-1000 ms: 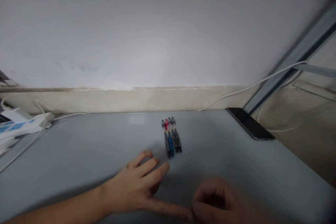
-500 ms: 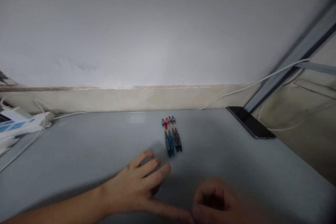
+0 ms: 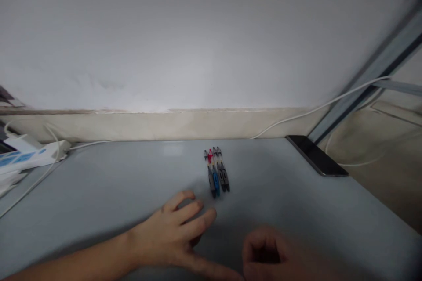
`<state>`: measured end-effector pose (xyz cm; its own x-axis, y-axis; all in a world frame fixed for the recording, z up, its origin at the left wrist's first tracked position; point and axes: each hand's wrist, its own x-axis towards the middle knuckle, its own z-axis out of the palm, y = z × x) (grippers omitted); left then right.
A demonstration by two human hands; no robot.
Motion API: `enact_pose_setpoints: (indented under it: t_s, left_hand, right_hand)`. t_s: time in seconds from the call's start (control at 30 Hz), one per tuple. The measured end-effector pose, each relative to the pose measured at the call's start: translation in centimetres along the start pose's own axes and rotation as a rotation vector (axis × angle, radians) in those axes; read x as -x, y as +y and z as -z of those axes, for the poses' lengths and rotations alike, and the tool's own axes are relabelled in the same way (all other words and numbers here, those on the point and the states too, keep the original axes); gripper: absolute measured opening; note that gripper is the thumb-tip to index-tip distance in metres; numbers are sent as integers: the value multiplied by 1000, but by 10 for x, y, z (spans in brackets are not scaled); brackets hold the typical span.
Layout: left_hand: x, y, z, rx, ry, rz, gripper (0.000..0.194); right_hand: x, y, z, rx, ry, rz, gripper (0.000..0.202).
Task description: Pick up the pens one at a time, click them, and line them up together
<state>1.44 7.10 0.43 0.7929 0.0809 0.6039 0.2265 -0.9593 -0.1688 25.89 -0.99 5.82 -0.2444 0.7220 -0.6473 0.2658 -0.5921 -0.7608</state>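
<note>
Several click pens lie side by side on the grey table, pointing away from me: a grey-gripped pen point(image 3: 211, 181) on the left, a pen with a blue grip point(image 3: 216, 180) and red top, and grey-gripped pens point(image 3: 223, 179) on the right. Just below them is my left hand point(image 3: 178, 228), open, its fingers bent and spread, its thumb stretched toward my right hand. My right hand point(image 3: 273, 250) is blurred, with curled fingers drawn together beside that thumb tip. Whatever it may hold is hidden at the bottom edge.
A black phone point(image 3: 316, 156) lies at the table's right edge. On the left is a white power strip point(image 3: 49, 151) with cables. A white cable point(image 3: 296, 115) runs along the wall to a metal frame point(image 3: 349, 105) on the right.
The view has shifted very slightly. My right hand's fingers have moved a little, still curled near the left thumb. The pens and my left hand keep their places.
</note>
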Motion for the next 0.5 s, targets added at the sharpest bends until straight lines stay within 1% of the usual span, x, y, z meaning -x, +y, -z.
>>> enact_pose_setpoints:
  t_s: [0.03, 0.07, 0.1, 0.13, 0.2, 0.3, 0.33, 0.4, 0.5]
  left_hand:
    - [-1, -4, 1, -4, -21, -8, 46]
    - [-1, -10, 1, -12, -55, -21, 57]
    - [-2, -16, 1, -10, -119, 12, 62]
    - [-3, -23, 1, 18, -194, 61, 59]
    - [-2, -37, -3, 107, -322, 164, 62]
    - [2, -54, -12, 238, -440, 233, 70]
    - [4, -57, -15, 270, -463, 239, 70]
    - [7, -61, -19, 299, -461, 244, 66]
    - [6, -61, -19, 277, -389, 231, 55]
  right_hand:
    - [-3, 1, 1, -3, -6, 7, 29]
    - [-7, 3, 2, 0, -21, 27, 30]
    - [-11, 5, 2, 35, -57, 31, 30]
    - [-16, 6, 3, 26, -60, 58, 29]
    - [-24, 8, 2, 11, -99, 100, 29]
    - [-32, 3, 0, 60, -117, 178, 26]
    - [-34, -1, -1, 93, -107, 205, 26]
    - [-38, -8, 0, 167, -65, 279, 24]
    - [-48, -13, 3, 328, 76, 458, 17]
